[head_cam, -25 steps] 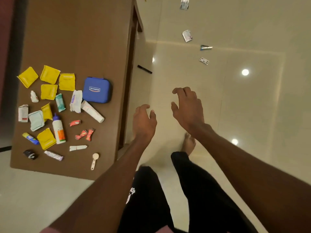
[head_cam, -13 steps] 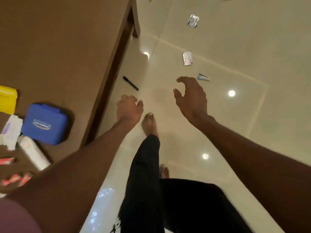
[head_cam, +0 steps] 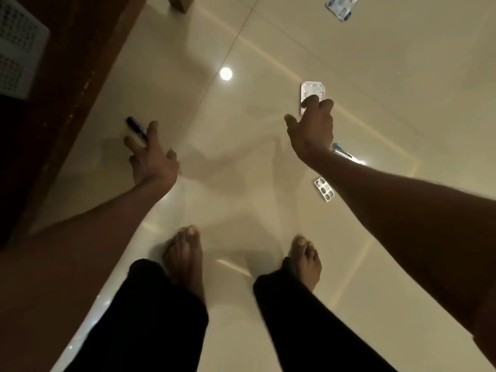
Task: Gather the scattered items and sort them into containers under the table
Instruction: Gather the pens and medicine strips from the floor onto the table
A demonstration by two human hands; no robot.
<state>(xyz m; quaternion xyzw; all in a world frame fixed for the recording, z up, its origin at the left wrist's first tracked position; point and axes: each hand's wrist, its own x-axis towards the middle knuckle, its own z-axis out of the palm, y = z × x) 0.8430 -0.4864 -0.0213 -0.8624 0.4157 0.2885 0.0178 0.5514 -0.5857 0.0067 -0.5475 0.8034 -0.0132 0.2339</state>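
The step looked like gathering from the floor. A black pen (head_cam: 136, 128) lay at the ten o'clock tips of the spread, empty left hand (head_cam: 152, 157); a pill strip (head_cam: 312, 95) lay at twelve o'clock of the loosely curled, empty right hand (head_cam: 312, 127). Next, each needed pinching. At ten o'clock, a white basket (head_cam: 18, 47) showed no visible contents.

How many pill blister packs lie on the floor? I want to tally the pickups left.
3: one partly under the right hand's fingertips, one beside the right forearm, one at the top edge. Others may lie out of view.
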